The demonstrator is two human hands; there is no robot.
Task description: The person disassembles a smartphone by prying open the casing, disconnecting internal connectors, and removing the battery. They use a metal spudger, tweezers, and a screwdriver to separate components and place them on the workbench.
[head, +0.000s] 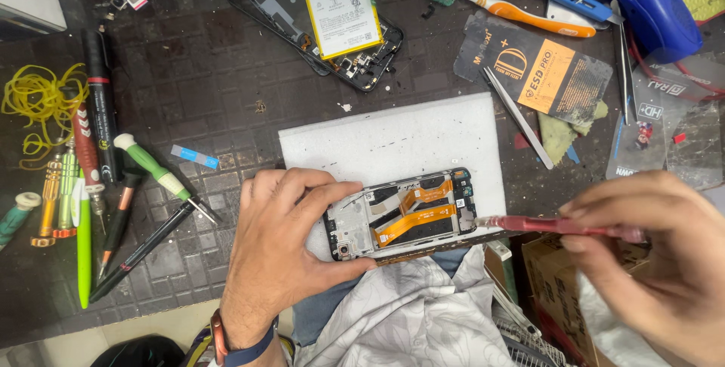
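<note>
Broadly, dark gridded work mat (189, 72) fills the view; its near edge runs below the left wrist, lower left corner cut off. White foam pad (393, 137) lies just beyond the left fingertips, bare across its far half, the only open room near the hands. Right hand (653, 261) large, blurred, cut off at the right and bottom edges; its fingers are pressed together, pinching the rear of a red tool (559, 225). Tool tip reaches the right end of the opened phone frame (404, 214); contact hard to make out. Left hand (283, 250) grips the frame's left end, thumb under the near edge, fingers curled over the far edge, covering that corner. Frame sits at the pad's near edge, orange flex cables showing. Second opened phone with battery (332, 16) lies well beyond the fingers. Screwdrivers (83, 186) crowd left of the left hand.
</note>
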